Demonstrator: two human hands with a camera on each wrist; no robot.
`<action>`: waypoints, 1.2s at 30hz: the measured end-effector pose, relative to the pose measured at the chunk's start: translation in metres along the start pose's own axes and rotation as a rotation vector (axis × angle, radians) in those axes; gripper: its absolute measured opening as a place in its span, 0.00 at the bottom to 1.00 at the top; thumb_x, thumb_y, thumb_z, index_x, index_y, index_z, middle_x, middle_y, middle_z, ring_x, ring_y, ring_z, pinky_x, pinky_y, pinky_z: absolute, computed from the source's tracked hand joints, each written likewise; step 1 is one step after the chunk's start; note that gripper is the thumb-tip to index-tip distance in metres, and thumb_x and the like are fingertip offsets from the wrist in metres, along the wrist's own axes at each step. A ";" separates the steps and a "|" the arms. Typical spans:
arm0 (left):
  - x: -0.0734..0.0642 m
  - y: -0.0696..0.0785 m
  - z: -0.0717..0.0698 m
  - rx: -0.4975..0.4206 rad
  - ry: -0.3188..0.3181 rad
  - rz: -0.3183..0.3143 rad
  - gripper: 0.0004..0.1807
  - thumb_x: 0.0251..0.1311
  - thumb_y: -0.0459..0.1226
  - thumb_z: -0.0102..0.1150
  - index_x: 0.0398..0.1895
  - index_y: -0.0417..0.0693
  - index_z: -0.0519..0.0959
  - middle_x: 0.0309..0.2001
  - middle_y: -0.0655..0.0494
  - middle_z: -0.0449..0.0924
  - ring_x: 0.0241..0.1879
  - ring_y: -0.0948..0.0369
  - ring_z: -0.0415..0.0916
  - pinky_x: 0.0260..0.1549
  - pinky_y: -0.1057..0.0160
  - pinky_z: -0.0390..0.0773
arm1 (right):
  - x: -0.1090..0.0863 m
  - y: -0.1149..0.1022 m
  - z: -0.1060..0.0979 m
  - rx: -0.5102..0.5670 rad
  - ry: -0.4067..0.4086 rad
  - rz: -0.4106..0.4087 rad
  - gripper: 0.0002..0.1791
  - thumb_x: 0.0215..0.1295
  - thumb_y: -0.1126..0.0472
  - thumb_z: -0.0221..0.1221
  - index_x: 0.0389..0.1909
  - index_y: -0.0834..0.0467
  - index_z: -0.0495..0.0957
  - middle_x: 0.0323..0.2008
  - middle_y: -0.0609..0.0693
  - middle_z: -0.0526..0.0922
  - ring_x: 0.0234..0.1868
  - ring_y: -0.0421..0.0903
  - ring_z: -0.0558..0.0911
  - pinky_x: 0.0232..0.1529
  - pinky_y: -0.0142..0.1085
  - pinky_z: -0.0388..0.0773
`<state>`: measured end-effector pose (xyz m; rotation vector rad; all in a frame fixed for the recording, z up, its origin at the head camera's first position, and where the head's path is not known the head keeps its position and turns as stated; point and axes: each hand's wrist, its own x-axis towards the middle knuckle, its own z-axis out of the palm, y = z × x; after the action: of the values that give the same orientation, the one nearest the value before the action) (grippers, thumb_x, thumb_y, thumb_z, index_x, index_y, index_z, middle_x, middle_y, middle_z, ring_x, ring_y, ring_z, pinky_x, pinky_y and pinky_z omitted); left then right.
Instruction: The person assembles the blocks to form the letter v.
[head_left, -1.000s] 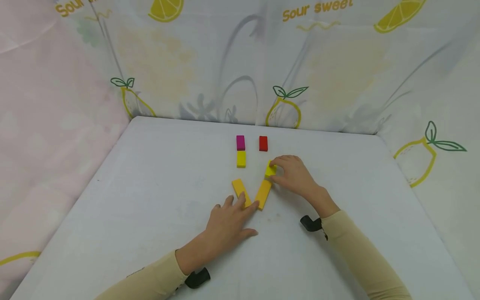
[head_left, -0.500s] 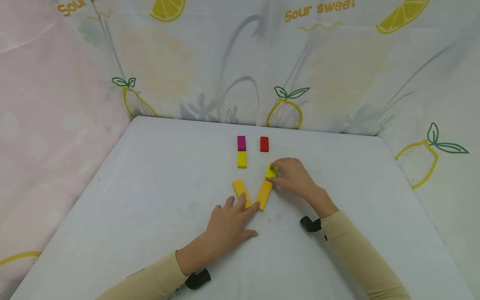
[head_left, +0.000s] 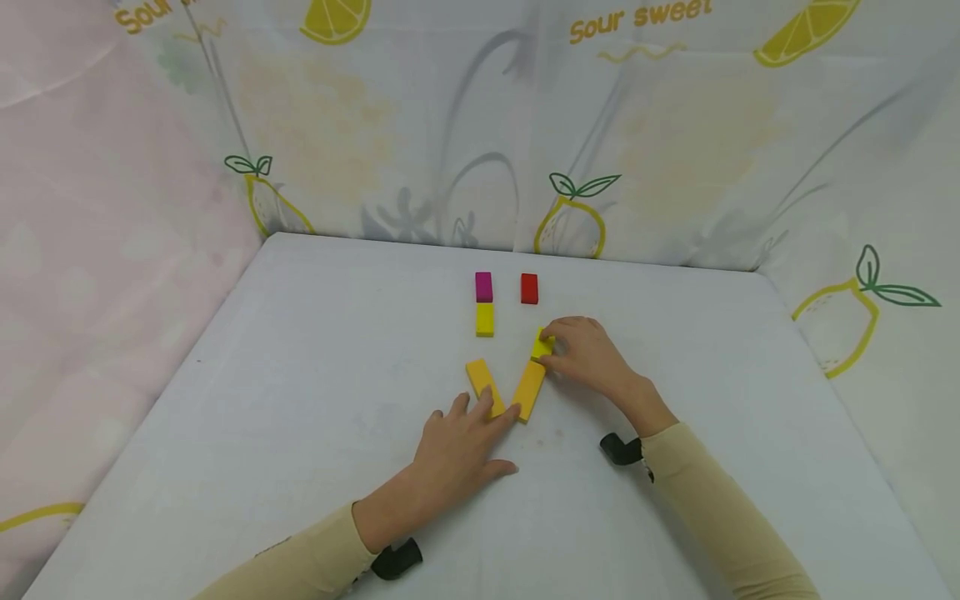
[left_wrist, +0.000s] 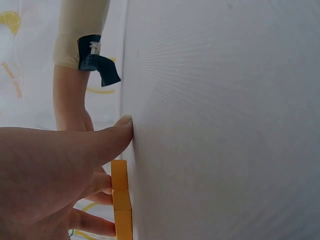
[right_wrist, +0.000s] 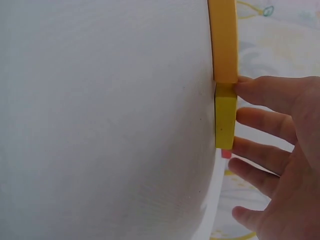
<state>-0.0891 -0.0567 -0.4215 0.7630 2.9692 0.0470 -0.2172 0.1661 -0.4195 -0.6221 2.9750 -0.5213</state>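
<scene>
Two long orange blocks lie in a V on the white table. My left hand [head_left: 453, 446] rests its outstretched fingertips on the left orange block [head_left: 478, 374] and on the near end of the right orange block [head_left: 529, 389]; its thumb sticks out sideways. With thumb and fingers my right hand [head_left: 592, 354] pinches a short yellow block [right_wrist: 225, 120] by its two ends. In the right wrist view this block sits end to end with an orange block [right_wrist: 223, 45], flat on the table. Part of the yellow block is covered by my fingers in the head view.
Beyond the V, a purple block [head_left: 483, 287] touches the far end of another yellow block [head_left: 485, 320]. A red block [head_left: 529, 288] lies apart to their right. Behind the table [head_left: 300, 333] hangs a cloth curtain [head_left: 465, 125] with a lemon print.
My right hand has shifted slightly nearer with the yellow block, toward the orange block's far end. My left hand has stayed in place.
</scene>
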 end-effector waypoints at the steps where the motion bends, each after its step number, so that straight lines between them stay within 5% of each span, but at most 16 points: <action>1: 0.000 0.000 0.000 0.000 -0.001 0.000 0.41 0.56 0.67 0.59 0.73 0.70 0.65 0.68 0.50 0.69 0.59 0.49 0.70 0.35 0.53 0.78 | 0.000 0.000 -0.001 0.004 -0.005 0.004 0.17 0.61 0.52 0.66 0.49 0.55 0.83 0.55 0.53 0.84 0.63 0.55 0.75 0.71 0.56 0.62; 36: 0.001 0.001 0.001 0.017 0.001 -0.003 0.41 0.55 0.68 0.59 0.73 0.71 0.64 0.69 0.51 0.69 0.60 0.49 0.71 0.35 0.53 0.77 | -0.001 0.006 0.002 0.028 0.041 -0.065 0.13 0.62 0.58 0.66 0.46 0.58 0.85 0.52 0.55 0.85 0.59 0.55 0.79 0.67 0.54 0.69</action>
<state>-0.0898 -0.0553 -0.4223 0.7601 2.9754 0.0219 -0.2185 0.1711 -0.4235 -0.7162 2.9884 -0.5865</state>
